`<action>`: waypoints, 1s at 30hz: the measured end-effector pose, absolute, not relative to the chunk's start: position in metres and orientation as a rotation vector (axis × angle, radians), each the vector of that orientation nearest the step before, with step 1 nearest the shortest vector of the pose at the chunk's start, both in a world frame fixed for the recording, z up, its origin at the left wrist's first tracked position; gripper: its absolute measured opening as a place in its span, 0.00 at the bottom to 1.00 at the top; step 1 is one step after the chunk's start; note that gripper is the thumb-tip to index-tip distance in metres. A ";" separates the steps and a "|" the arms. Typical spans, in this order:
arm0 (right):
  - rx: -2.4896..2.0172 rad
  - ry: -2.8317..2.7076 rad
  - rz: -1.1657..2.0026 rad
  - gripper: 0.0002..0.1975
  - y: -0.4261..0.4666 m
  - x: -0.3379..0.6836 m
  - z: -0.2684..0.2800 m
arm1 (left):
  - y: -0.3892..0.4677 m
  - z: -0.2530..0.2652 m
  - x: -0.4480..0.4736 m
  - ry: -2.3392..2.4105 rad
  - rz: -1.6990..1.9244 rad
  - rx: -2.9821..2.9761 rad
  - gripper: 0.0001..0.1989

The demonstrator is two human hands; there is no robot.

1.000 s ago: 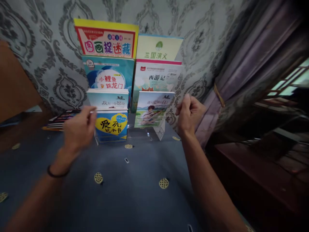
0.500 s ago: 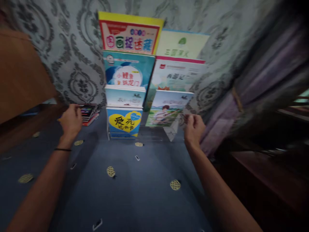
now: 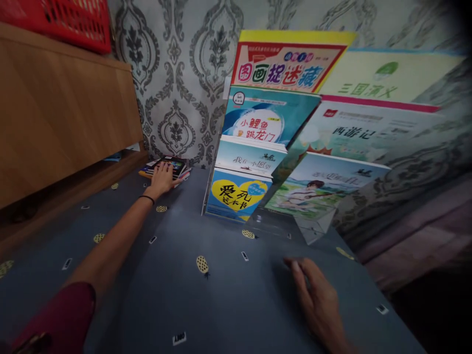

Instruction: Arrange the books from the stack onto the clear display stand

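Note:
My left hand [image 3: 161,179] reaches to a small stack of books [image 3: 180,166] lying by the wall. Its fingers are spread flat over the dark top cover, with the thumb out to the right side. My right hand [image 3: 319,295] is above the blue patterned cloth [image 3: 228,305], loosely curled with thumb and forefinger apart; I see nothing in it. In front of it stands a clear display rack [image 3: 313,230]. Its left column holds a yellow-and-blue book [image 3: 238,196], a pale blue book, a teal book and a red-and-yellow book [image 3: 280,64]. In the right column are a landscape-cover book [image 3: 317,189], a white-and-pink book and a pale green book.
A wooden cabinet [image 3: 66,113] runs along the left side, with a red plastic basket [image 3: 73,22] on top. Patterned wallpaper [image 3: 173,98] rises behind the rack. A purplish curtain [image 3: 416,260] hangs at the right, beyond the cloth's edge.
The view has turned left and come closer. My left hand has moved from beside the stack onto its top. My right hand has drawn back from beside the rack toward me.

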State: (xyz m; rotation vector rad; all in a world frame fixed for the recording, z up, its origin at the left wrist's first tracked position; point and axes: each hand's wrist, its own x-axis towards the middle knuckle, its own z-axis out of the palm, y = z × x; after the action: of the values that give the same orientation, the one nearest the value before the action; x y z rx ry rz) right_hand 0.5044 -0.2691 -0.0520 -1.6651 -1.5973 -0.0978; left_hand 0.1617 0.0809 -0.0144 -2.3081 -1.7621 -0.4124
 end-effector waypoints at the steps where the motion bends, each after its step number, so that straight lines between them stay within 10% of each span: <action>1: -1.664 -1.617 -0.096 0.21 -0.268 0.504 -0.051 | 0.084 -0.016 0.163 -1.780 -0.391 -2.311 0.37; 30: -1.789 -1.548 0.141 0.28 -0.266 0.499 -0.042 | 0.095 0.023 0.187 -1.865 -0.125 -2.385 0.18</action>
State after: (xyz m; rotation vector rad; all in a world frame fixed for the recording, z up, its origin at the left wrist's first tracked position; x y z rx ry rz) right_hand 0.4993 -0.2656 -0.0418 -1.7887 -1.5479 0.1414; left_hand 0.1868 0.0946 0.0225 -2.3846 -1.8650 -0.1246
